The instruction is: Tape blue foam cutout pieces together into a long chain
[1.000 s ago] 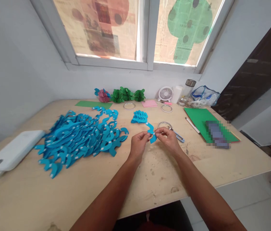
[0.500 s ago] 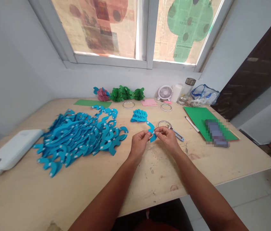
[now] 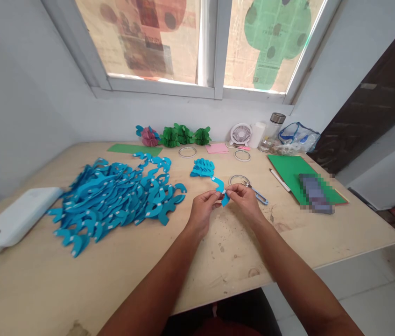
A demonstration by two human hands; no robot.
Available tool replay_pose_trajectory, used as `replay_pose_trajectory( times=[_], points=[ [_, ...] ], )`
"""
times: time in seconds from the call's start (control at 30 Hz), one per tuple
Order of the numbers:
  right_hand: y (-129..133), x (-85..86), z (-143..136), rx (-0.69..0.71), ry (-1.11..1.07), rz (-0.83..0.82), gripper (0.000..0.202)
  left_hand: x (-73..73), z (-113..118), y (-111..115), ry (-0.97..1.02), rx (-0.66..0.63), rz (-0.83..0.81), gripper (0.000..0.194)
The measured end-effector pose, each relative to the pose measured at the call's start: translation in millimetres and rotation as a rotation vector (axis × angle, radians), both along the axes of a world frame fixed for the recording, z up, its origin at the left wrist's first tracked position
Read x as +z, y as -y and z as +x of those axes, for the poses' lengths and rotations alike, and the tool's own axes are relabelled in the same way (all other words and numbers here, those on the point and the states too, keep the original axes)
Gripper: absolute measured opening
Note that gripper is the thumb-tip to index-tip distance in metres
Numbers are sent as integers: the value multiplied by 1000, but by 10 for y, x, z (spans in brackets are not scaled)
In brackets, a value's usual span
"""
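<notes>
A curved blue paper piece (image 3: 219,184) with small white patches is held above the table between both hands. My left hand (image 3: 202,208) pinches it from the left, and my right hand (image 3: 243,199) pinches it near a white patch on the right. The fingertips of the two hands almost meet and hide part of the paper. Just beyond them lies a small stack of folded blue paper pieces (image 3: 202,167). To the left spreads a large heap of similar blue paper pieces (image 3: 113,196), many with white patches.
A utility knife (image 3: 260,197) and tape roll (image 3: 239,180) lie by my right hand. Farther right are a pen (image 3: 280,180), green sheets (image 3: 288,170) and a blurred phone (image 3: 315,193). Paper flowers (image 3: 183,135), a small fan (image 3: 241,134) and a glass bottle (image 3: 275,127) line the back.
The blue paper piece has turned slightly in my fingers, its lower end swinging to the right. Both hands stay in nearly the same place.
</notes>
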State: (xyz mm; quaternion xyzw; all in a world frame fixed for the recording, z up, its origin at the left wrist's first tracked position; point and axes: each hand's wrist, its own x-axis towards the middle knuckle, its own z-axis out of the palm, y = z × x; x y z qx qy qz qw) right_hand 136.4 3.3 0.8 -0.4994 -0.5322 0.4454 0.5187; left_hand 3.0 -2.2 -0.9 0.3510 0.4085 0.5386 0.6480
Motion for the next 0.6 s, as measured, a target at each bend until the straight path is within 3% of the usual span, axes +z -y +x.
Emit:
replay_pose_trajectory(
  times=[0.33,0.6],
  points=[
    [21,25,-33,-28,-22,-12,16,-7,6,5,51,3,-21,23],
    [41,30,-47,-48,37,4,15,-38,7,-16,-36,21,15,22]
  ],
)
